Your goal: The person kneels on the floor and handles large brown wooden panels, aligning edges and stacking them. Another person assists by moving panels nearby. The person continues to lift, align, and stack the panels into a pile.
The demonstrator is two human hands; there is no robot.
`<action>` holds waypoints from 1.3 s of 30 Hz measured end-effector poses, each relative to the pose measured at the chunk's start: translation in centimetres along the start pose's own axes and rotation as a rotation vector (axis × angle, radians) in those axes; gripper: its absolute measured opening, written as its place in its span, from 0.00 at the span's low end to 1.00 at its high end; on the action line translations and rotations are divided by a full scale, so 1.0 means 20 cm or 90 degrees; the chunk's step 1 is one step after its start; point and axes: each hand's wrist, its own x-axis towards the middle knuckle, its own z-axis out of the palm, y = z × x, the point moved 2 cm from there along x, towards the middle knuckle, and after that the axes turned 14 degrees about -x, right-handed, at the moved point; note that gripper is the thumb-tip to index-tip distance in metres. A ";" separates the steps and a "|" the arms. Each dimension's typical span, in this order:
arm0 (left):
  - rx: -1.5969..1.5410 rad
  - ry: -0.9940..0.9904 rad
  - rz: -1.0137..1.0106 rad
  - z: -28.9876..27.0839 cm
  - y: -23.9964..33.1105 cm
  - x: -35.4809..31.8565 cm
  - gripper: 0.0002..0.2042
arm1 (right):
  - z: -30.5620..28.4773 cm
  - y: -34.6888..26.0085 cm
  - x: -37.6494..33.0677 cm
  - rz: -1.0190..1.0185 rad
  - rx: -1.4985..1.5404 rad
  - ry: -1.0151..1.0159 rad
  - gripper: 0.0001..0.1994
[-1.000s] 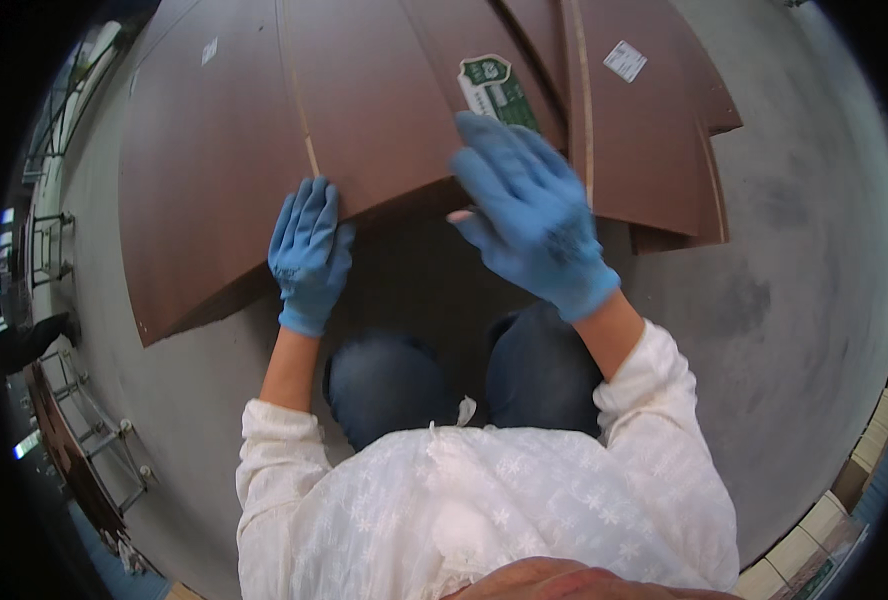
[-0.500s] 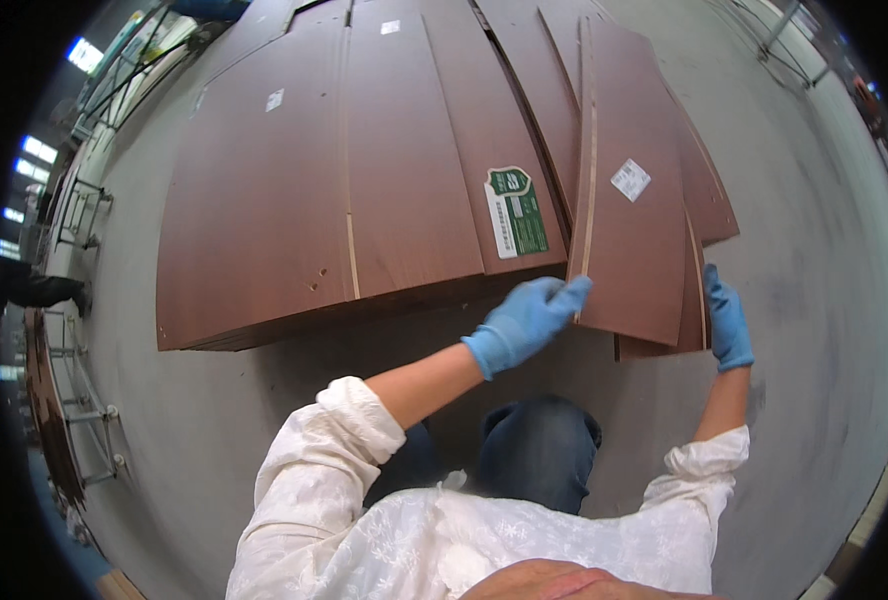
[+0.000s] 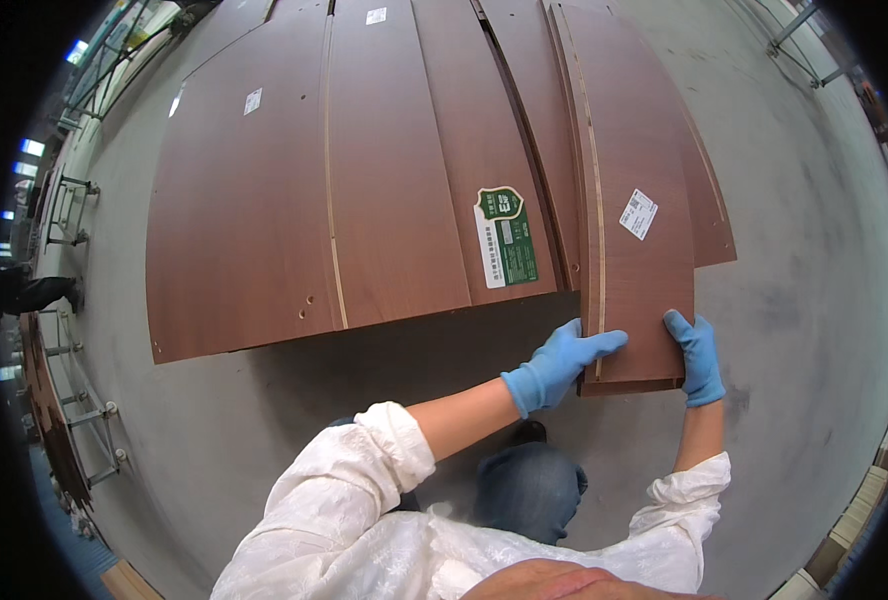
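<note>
A narrow reddish-brown wood panel (image 3: pixel 639 290) with a pale groove along its left side and a white label (image 3: pixel 638 214) juts toward me from the right of the stack. My left hand (image 3: pixel 568 362), in a blue glove, grips its left edge near the front corner, thumb on top. On the opposite edge my right hand (image 3: pixel 699 358), also gloved in blue, is closed with its thumb on the face. Another board's edge shows just beneath at the near end. The fingers under the panel are hidden.
Wide brown panels (image 3: pixel 239 230) lie stacked to the left; one bears a green-and-white label (image 3: pixel 507 238). Another brown panel (image 3: pixel 709 215) sticks out at the right. Metal racks (image 3: pixel 84 410) line the far left, where a person's dark-clothed leg (image 3: pixel 44 294) shows. Grey floor (image 3: pixel 804 330) surrounds the stack.
The narrow panel has come nearer to me and lines up straighter with the board beneath. My right hand has moved left and down onto its edge; my left hand has shifted right and down.
</note>
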 end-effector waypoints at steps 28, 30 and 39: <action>0.121 0.281 0.181 1.01 0.88 -1.57 0.31 | 0.32 -1.04 -1.44 0.046 0.085 -0.059 0.22; 0.126 0.310 0.174 1.10 0.90 -1.69 0.30 | 0.31 -1.15 -1.55 0.088 0.088 -0.084 0.24; 0.054 0.336 0.227 1.56 0.96 -2.19 0.27 | 0.08 -1.60 -1.67 0.134 0.252 -0.349 0.29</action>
